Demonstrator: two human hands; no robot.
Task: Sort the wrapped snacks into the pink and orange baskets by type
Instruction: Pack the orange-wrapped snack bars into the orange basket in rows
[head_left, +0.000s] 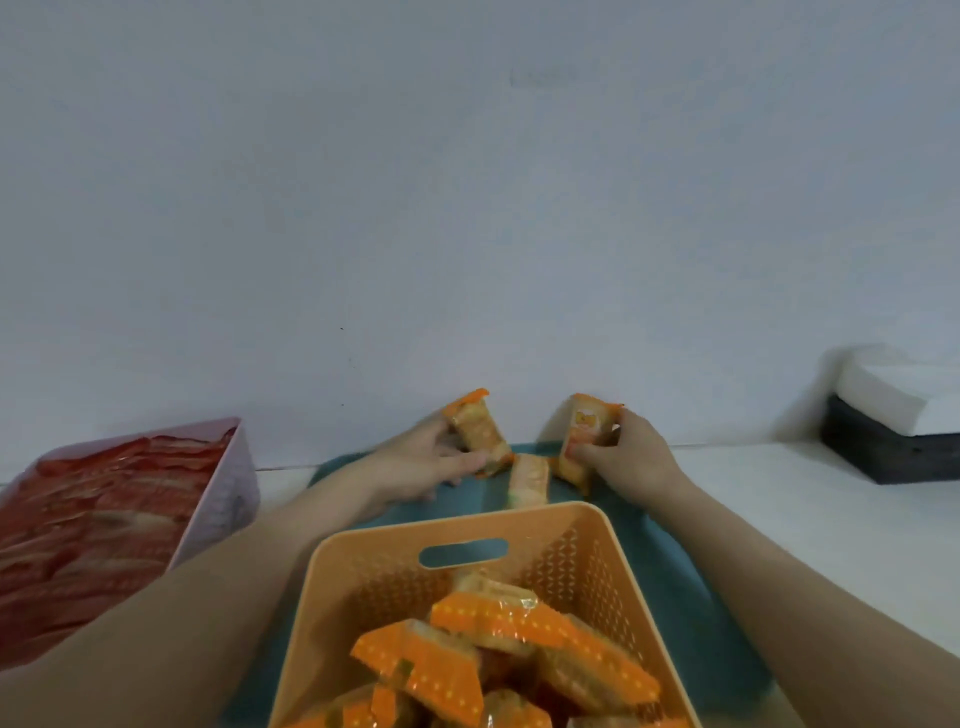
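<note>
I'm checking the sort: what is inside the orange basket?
Orange-wrapped snacks lie heaped in the orange basket. What lies beneath the top layer is covered, and the frame cuts off its near end.

Both bare forearms reach forward from the lower corners and draw closer together toward the wrists. The left hand (415, 465) has its thumb stretched along the lower end of a wrapped snack (475, 431) and its fingers curled behind it, so the packet rises tilted past the fingertips. The right hand (631, 457) shows its back, fingers and thumb pinching a second wrapped snack (586, 431) that juts out beyond the fingertips. The hands stay apart, not touching.
</note>
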